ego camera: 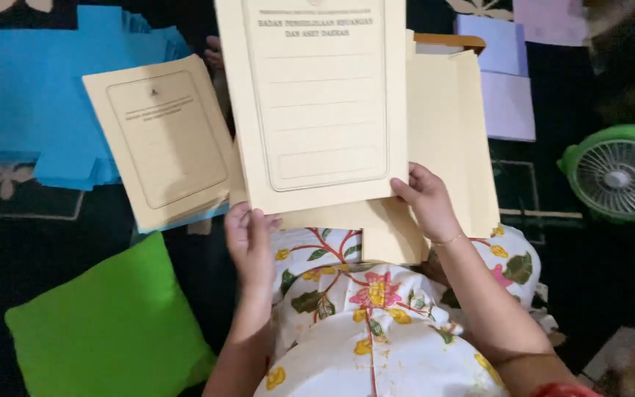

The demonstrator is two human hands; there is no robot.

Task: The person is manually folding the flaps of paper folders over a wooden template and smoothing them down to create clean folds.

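Cream folder cover point(325, 103) with a printed line frame is held up flat in front of the camera, above the lap. Left hand point(250, 242) pinches its bottom-left corner, grip closed on the sheet edge. Right hand point(429, 202) pinches the bottom-right edge, thumb on the front face, grip also closed on it; thin bracelet on that wrist.

Directly behind it: open cream folder point(450, 140), flap out to the right, lower edge resting near the lap. Lap is covered in white floral fabric point(376, 323).

Left of the held sheet: stack of 2nd cream covers point(163, 140), tilted, lying partly on a blue paper pile point(31, 110). Green cushion point(112, 323) on the dark floor, lower left. Lilac sheets point(505, 81) upper right, well apart. Green fan point(619, 173) at the right edge, on the floor.
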